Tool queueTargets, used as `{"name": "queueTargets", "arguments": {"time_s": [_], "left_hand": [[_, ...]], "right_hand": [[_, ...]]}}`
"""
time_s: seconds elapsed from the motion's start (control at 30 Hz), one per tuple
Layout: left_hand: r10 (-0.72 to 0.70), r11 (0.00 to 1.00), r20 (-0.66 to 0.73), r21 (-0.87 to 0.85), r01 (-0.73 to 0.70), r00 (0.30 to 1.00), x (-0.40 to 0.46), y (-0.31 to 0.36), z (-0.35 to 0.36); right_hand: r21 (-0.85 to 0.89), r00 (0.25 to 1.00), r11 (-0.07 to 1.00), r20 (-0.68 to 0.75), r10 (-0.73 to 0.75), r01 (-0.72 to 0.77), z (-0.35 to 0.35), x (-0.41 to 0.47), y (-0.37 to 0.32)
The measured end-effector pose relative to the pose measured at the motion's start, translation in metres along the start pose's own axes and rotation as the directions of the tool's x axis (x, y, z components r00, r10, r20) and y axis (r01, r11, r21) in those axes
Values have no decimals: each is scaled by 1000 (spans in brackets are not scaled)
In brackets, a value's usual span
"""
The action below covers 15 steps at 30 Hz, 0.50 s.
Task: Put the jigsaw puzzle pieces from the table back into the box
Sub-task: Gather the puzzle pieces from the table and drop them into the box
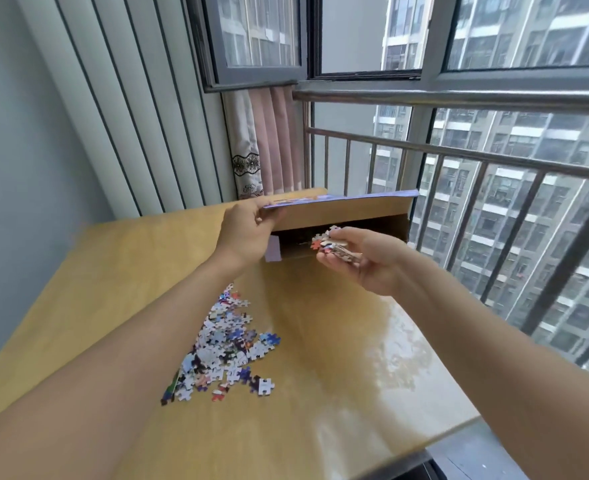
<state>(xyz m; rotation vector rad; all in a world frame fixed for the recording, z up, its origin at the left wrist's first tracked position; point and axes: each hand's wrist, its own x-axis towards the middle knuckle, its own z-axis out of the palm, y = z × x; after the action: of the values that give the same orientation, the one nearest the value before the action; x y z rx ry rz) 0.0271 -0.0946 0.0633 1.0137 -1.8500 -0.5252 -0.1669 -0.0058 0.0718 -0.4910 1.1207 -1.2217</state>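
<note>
Looking down from the head view, a yellow wooden desk runs toward a corner by a window, and both bare arms reach forward over it.

At the far end of the desk stands the box, brown cardboard inside with a purple printed outer face. Its lid is raised, so the dark opening faces the person. The left hand holds the near left edge of the lid, its fingers curled under the edge and pinching it.

The right hand hovers just in front of the opening, palm turned up. Its fingers are curled round a small stack of puzzle pieces, with the thumb resting on top. The stack shows white, red and brownish pieces with jagged knobbed outlines, and its front tip reaches the mouth of the box.

Nearer the person, a loose pile of jigsaw pieces lies on the desk, partly hidden by the left forearm. They are mostly white and pale blue, with some dark blue, purple and red ones; many overlap, and a few single pieces lie apart at the pile's right and lower edges.

Behind the box hang a pink curtain and a metal railing, with apartment blocks beyond the glass.
</note>
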Motion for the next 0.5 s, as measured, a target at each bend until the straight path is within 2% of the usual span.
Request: {"name": "queueTargets", "arguments": {"time_s": [0.2, 0.33, 0.43, 0.5], "left_hand": [[-27, 1000, -7, -15, 27, 1000, 8, 8, -12], [-9, 999, 45, -33, 10, 999, 16, 16, -24], [-14, 998, 60, -62, 18, 998, 21, 16, -29], [-33, 996, 66, -77, 38, 997, 23, 14, -32]], "right_hand": [[-106, 995, 990, -37, 93, -96, 14, 8, -28], [-227, 995, 970, -68, 68, -81, 24, 16, -43], [-230, 997, 972, -72, 28, -44, 31, 19, -54], [-160, 999, 987, -44, -15, 7, 33, 17, -62]]}}
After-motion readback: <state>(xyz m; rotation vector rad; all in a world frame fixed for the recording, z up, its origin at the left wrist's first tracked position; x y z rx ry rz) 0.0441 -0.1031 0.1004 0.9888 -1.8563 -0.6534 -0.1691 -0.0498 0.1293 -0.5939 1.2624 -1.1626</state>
